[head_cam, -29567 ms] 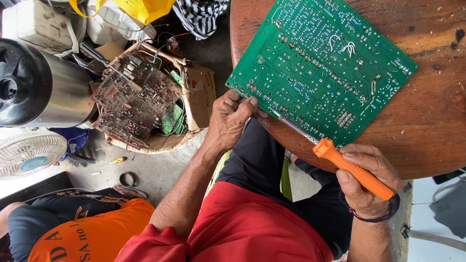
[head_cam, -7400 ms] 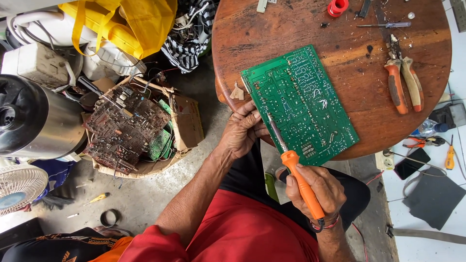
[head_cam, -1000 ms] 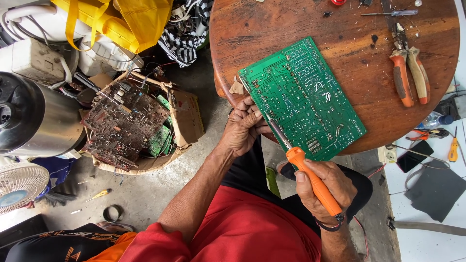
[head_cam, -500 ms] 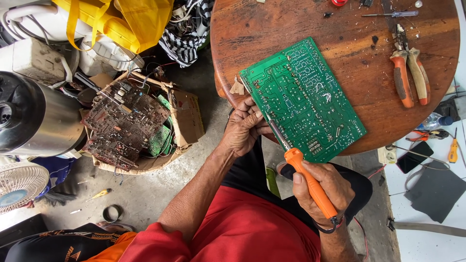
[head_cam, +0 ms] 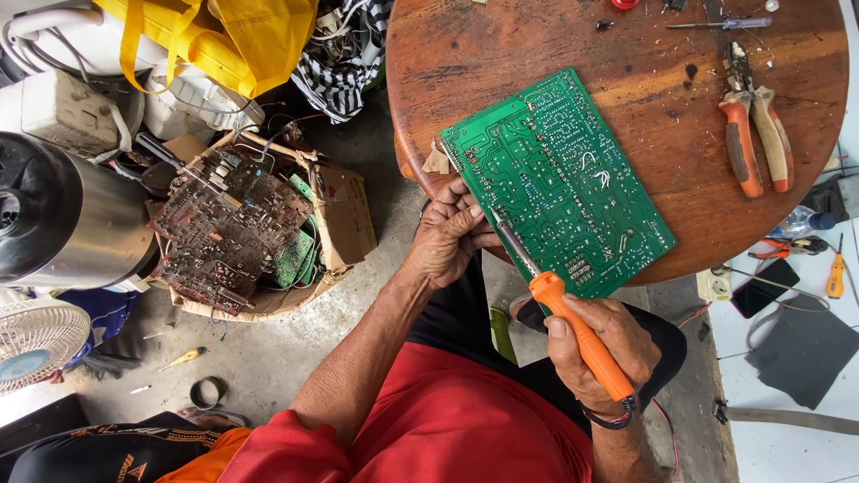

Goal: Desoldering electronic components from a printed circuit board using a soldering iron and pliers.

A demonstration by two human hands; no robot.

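At lower centre of the frame, right hand (head_cam: 599, 344) clenched around the orange handle of a soldering iron (head_cam: 573, 326), long axis running from lower right up to upper left, metal shaft pointing toward the near left edge of the green circuit board (head_cam: 559, 179). Just left of centre, left hand (head_cam: 447, 237) pinching that same near edge of the board, fingers curled over it, iron tip meeting the board right beside those fingertips. Board lying flat, solder side up, at the lower rim of the round wooden table (head_cam: 501, 54), lower corner overhanging the rim, long axis slanting from upper left to lower right. Left hand nearer to the board; right hand lower, set apart from it by the iron's length. Exact tip contact hard to make out, partly masked by the left fingers. At the right of the table, orange-handled pliers (head_cam: 756, 125); at left on the floor, a cardboard box of old boards (head_cam: 242, 233), apart from both hands.
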